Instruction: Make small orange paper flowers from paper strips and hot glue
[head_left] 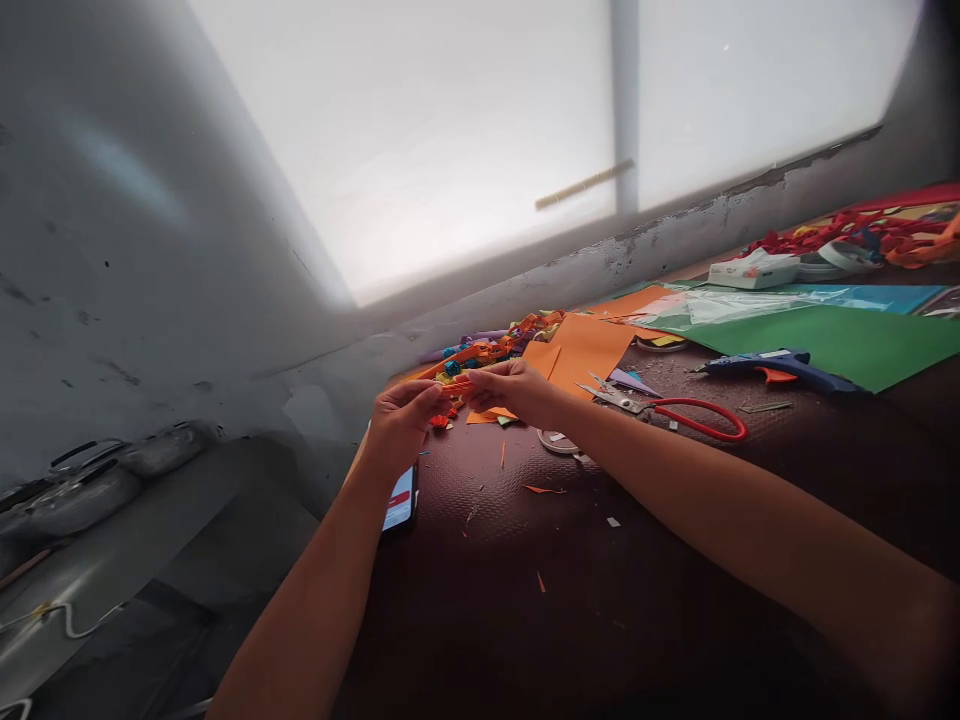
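Observation:
My left hand (401, 415) and my right hand (517, 390) meet above the dark table. Between their fingertips runs a small folded orange paper strip (454, 387), pinched at both ends. Both hands are closed on it, and the fingers partly hide its shape. Just behind them lies a heap of orange, blue, yellow and purple paper strips (487, 350). Orange paper sheets (592, 345) spread out past my right hand. A phone (401, 500) with a lit screen is partly covered by my left wrist.
Red-handled scissors (697, 415) lie partly spread beyond my right forearm. A blue glue gun (787, 370) rests by a green sheet (847, 335). Farther back are a white box (754, 270) and red strips (817, 235). Paper scraps (544, 490) dot the brown table (480, 620).

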